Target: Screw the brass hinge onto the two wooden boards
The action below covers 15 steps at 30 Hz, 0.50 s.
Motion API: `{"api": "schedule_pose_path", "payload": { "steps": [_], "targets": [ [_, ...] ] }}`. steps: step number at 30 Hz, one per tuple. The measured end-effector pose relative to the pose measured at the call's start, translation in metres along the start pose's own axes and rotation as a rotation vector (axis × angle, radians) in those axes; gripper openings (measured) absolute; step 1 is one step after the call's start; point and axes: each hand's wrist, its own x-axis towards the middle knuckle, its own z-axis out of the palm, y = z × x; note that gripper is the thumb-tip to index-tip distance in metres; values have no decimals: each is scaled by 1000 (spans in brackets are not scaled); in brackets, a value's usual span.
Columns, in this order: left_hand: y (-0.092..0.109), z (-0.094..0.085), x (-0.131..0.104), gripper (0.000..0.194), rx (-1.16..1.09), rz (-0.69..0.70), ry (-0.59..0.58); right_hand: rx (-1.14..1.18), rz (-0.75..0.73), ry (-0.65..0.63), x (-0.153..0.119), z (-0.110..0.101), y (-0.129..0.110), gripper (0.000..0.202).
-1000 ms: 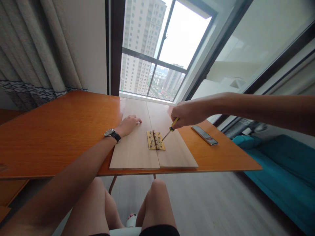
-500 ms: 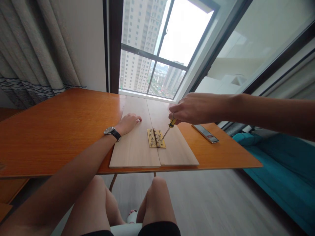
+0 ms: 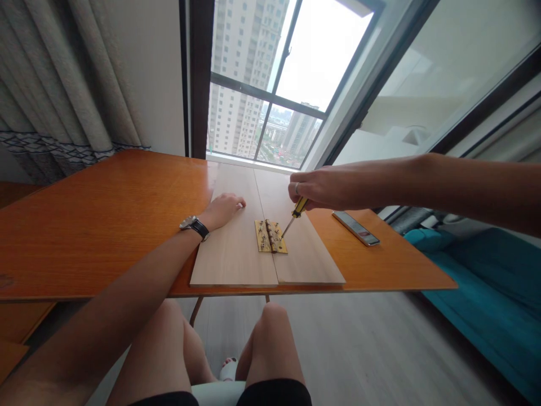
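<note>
A brass hinge [image 3: 262,242] with several screws on it lies across the seam between two pale wooden boards, the left board [image 3: 228,259] and the right board [image 3: 310,259]. My right hand [image 3: 315,186], a ring on one finger, grips a yellow-and-black screwdriver [image 3: 299,207] from above. The screwdriver slants down to the left, its tip at the hinge's right leaf. On the left board rests my left hand [image 3: 224,210], lying palm down with loosely bent fingers and nothing seen in it. A wristwatch [image 3: 194,225] is on that wrist.
Both boards lie on an orange-brown table [image 3: 127,220], near its front edge. A smartphone [image 3: 355,228] is to the right of the boards. Beyond the table are a window [image 3: 270,101] and a curtain [image 3: 71,79]; a teal sofa [image 3: 494,276] stands at the right.
My right hand and the screwdriver's handle have turned slightly, while the tip stays at the hinge's right leaf. The view has shifted a little. My left hand keeps its place on the board.
</note>
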Motion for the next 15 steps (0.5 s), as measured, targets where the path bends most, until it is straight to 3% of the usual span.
{"api": "schedule_pose_path", "payload": {
  "steps": [4,7,12,15],
  "targets": [
    [0,1,1,28,4,-7,-3,-72,-105,39,1,-1,-4,23],
    [0,1,1,28,12,-8,-8,-62,-72,24,3,-4,-5,26],
    [0,1,1,29,7,-2,-6,23,211,-101,5,-3,-3,38],
    [0,0,0,30,-3,-1,1,70,353,-103,4,0,-5,41]
  ]
}}
